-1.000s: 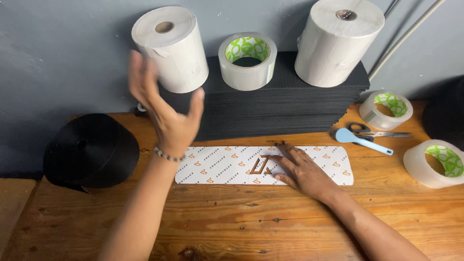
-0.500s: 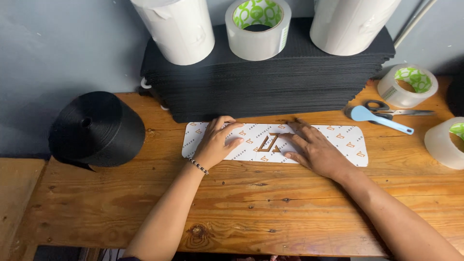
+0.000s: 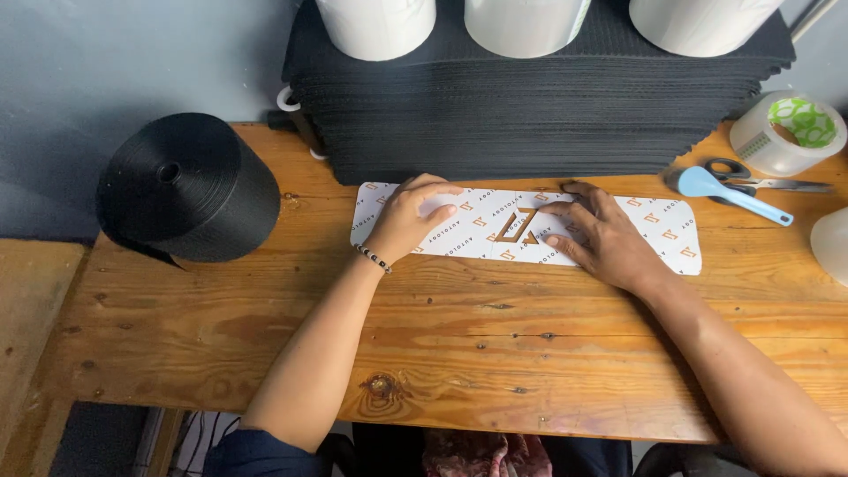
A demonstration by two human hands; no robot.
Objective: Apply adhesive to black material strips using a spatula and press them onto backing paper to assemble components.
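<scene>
A long white card strip (image 3: 658,231) with rounded ends and a brown printed pattern lies flat on the wooden table (image 3: 459,353), with a cut-out shape at its middle. My left hand (image 3: 408,219) rests palm down on the strip's left part, fingers slightly curled. My right hand (image 3: 601,237) presses flat on the strip just right of the cut-out, fingers spread. Neither hand holds anything.
A tall stack of black sheets (image 3: 530,106) stands behind the strip with three white rolls on top. A roll of black strap (image 3: 185,187) sits at the left. Scissors (image 3: 751,184), a blue-handled tool (image 3: 729,193) and a tape roll (image 3: 788,132) lie at the right.
My left hand came down from in the air and now lies on the strip's left part. The view has tilted down and nearer the table. My right hand stays on the strip.
</scene>
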